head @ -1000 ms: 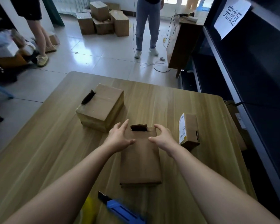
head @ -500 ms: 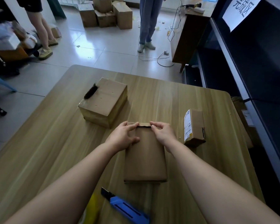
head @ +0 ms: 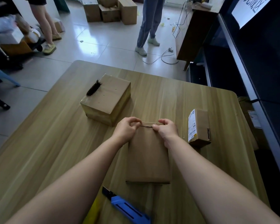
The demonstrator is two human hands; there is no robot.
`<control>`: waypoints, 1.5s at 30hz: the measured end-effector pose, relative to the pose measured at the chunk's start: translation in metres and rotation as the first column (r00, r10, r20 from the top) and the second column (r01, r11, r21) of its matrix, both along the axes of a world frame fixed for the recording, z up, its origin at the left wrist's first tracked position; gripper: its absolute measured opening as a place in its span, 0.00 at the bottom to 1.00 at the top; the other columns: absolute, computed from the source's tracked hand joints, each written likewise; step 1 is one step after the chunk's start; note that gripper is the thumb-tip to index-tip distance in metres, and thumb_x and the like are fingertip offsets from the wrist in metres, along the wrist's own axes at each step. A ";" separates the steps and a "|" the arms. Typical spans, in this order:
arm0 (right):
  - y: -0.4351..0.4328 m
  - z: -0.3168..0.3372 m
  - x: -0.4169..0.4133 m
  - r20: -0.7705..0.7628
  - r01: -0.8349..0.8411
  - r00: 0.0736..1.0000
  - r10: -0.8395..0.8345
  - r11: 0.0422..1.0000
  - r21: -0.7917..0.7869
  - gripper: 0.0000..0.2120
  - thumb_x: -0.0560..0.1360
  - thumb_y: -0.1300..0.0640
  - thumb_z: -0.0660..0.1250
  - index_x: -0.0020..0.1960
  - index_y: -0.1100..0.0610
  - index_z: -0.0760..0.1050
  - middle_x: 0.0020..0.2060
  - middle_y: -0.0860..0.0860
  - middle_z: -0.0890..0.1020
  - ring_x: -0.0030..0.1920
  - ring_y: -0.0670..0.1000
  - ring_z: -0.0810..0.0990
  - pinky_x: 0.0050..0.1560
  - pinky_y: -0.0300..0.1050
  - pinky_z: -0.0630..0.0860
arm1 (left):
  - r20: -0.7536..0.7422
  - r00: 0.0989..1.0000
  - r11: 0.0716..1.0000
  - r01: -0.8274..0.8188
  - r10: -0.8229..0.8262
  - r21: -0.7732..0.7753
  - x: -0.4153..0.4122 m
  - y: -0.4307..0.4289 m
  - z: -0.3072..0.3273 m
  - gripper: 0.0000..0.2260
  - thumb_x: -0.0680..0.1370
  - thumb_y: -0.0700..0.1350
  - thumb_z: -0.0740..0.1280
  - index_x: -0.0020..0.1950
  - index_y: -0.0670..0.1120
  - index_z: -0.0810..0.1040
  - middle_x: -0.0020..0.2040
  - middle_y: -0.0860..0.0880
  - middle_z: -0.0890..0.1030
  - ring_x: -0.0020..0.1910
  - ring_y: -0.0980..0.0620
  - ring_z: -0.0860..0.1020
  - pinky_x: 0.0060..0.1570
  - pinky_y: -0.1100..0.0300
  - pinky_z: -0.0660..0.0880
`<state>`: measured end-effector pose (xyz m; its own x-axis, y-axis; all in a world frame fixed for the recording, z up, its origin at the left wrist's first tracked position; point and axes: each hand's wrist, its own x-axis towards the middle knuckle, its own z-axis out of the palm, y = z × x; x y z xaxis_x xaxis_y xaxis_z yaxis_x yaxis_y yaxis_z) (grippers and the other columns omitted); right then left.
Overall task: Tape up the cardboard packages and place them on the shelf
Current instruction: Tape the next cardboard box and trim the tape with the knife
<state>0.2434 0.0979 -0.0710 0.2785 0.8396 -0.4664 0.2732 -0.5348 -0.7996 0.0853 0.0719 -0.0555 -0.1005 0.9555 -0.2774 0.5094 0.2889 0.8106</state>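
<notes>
The flat cardboard package [head: 148, 157] is lying mid-surface [head: 39, 143]. The left hand [head: 127, 129] and right hand [head: 167, 130] are both pinching its 12 o'clock edge. A bigger box [head: 107, 99] is sitting at 11 o'clock and a labelled box [head: 200, 126] at 3 o'clock.

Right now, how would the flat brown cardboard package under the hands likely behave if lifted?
The flat brown cardboard package lies broad-side down, so it probably won't tip or roll. It looks thin, likely light. Its far flap, pinched by the left hand and right hand, looks unsealed and may gape.
</notes>
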 end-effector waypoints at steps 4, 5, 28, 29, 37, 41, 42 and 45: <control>0.002 -0.001 0.004 -0.103 0.013 0.995 -0.017 0.999 -0.040 0.15 0.70 0.63 0.76 0.55 0.56 0.79 0.50 0.52 0.80 0.52 0.52 0.79 0.58 0.47 0.77 | 0.095 0.970 0.970 -0.215 0.226 -0.115 0.014 0.009 -0.008 0.11 0.77 0.49 0.68 0.57 0.47 0.78 0.52 0.50 0.80 0.54 0.49 0.78 0.57 0.55 0.75; 0.003 -0.003 0.006 -0.095 0.012 0.995 -0.015 0.999 -0.036 0.13 0.69 0.63 0.77 0.51 0.55 0.79 0.49 0.52 0.81 0.51 0.53 0.80 0.57 0.47 0.77 | 0.088 0.968 0.966 -0.221 0.234 -0.137 0.016 0.010 -0.012 0.09 0.77 0.48 0.69 0.55 0.47 0.79 0.51 0.50 0.80 0.53 0.49 0.78 0.56 0.55 0.75; 0.002 -0.012 0.017 -0.064 -0.114 0.991 0.117 0.992 0.047 0.05 0.70 0.54 0.76 0.41 0.50 0.79 0.46 0.49 0.84 0.52 0.52 0.82 0.57 0.51 0.78 | 0.114 0.953 0.957 -0.266 0.279 -0.118 0.018 0.012 -0.018 0.02 0.75 0.46 0.70 0.44 0.50 0.80 0.42 0.53 0.80 0.47 0.51 0.78 0.53 0.53 0.77; 0.002 -0.012 0.017 -0.023 -0.128 0.991 0.129 0.990 0.058 0.06 0.70 0.54 0.76 0.40 0.49 0.79 0.45 0.48 0.83 0.52 0.52 0.82 0.58 0.52 0.78 | 0.115 0.953 0.957 -0.267 0.280 -0.116 0.017 0.012 -0.019 0.02 0.75 0.47 0.70 0.44 0.50 0.80 0.43 0.53 0.80 0.47 0.51 0.78 0.53 0.53 0.77; 0.003 -0.006 0.020 -0.083 -0.112 0.990 0.113 0.994 0.011 0.04 0.74 0.54 0.72 0.40 0.50 0.80 0.42 0.46 0.82 0.46 0.50 0.79 0.48 0.47 0.76 | 0.128 0.946 0.948 -0.279 0.299 -0.151 0.017 0.014 -0.019 0.04 0.77 0.47 0.68 0.43 0.50 0.80 0.44 0.51 0.81 0.48 0.50 0.78 0.52 0.53 0.77; 0.003 -0.004 0.024 -0.133 -0.155 0.980 0.150 0.988 -0.027 0.03 0.76 0.56 0.69 0.44 0.50 0.79 0.43 0.46 0.80 0.44 0.49 0.76 0.46 0.46 0.72 | 0.103 0.951 0.951 -0.277 0.292 -0.137 0.017 0.015 -0.020 0.05 0.78 0.46 0.66 0.46 0.49 0.80 0.45 0.51 0.80 0.49 0.49 0.77 0.51 0.56 0.75; 0.003 -0.005 0.024 -0.121 -0.165 0.979 0.162 0.986 -0.013 0.04 0.76 0.57 0.70 0.43 0.50 0.78 0.43 0.46 0.80 0.45 0.49 0.76 0.46 0.45 0.73 | 0.091 0.953 0.952 -0.275 0.288 -0.133 0.017 0.015 -0.020 0.05 0.78 0.47 0.66 0.47 0.48 0.81 0.45 0.51 0.80 0.49 0.49 0.77 0.51 0.56 0.75; 0.004 -0.010 0.023 0.033 -0.232 0.973 0.230 0.971 0.059 0.04 0.74 0.54 0.71 0.42 0.49 0.78 0.43 0.46 0.81 0.49 0.51 0.80 0.52 0.47 0.77 | 0.056 0.957 0.952 -0.277 0.286 -0.129 0.019 0.016 -0.020 0.06 0.78 0.48 0.66 0.48 0.47 0.81 0.47 0.50 0.81 0.50 0.49 0.78 0.51 0.56 0.75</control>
